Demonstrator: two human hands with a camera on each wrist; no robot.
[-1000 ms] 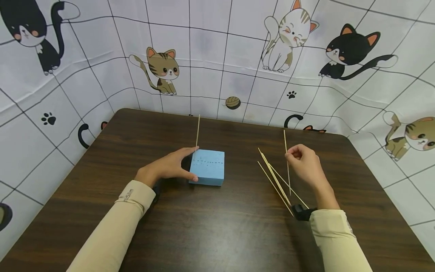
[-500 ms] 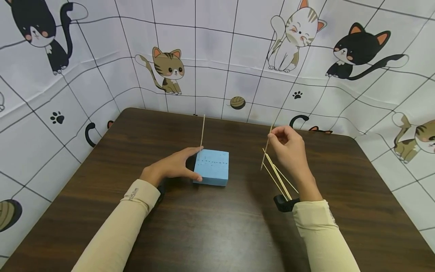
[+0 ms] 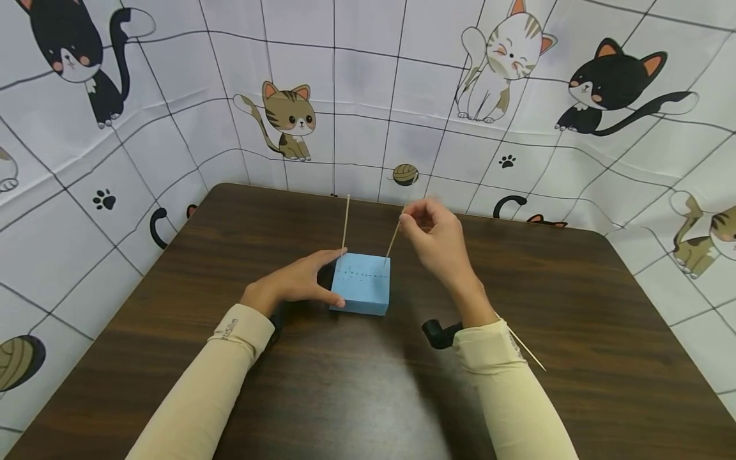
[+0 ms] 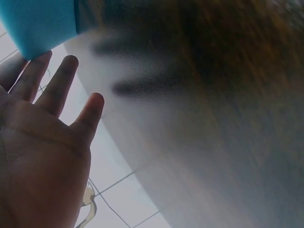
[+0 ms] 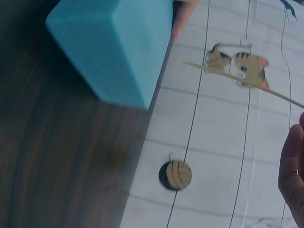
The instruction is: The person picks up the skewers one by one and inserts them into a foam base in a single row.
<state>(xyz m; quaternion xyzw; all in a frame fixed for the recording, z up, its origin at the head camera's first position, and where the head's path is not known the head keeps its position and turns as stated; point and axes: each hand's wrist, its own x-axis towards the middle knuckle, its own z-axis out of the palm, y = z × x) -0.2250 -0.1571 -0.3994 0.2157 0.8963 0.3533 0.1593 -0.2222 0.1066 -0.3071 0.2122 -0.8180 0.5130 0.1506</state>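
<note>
Left of the middle of the frame, we see the left hand (image 3: 296, 278) holding a blue block (image 3: 361, 284) on the table (image 3: 345, 390), thumb on its near side and a fingertip at its far left corner. Just beside that fingertip, one thin stick (image 3: 345, 223) stands nearly upright, apparently planted in the block, so we count one in place. Dark dots cross the block's top; we take them for holes, though they are too small to be sure. To the right, a second stick (image 3: 393, 239) tilts over the far right corner, pinched between the thumb and fingers of the right hand (image 3: 439, 239). In the right wrist view its pointed tip is free of the block, so we judge this one not yet in. Lower right of centre, a loose stick (image 3: 526, 348) lies unused, partly covered by the right wrist; we cannot tell whether others are hidden there.

Around this, a cat-printed cloth (image 3: 368, 83) fills the upper frame, and a black device (image 3: 439, 333) sits by the right wrist. We see nothing blocking the pinched stick's tip, but the planted stick and left fingertip leave that far left corner crowded.
</note>
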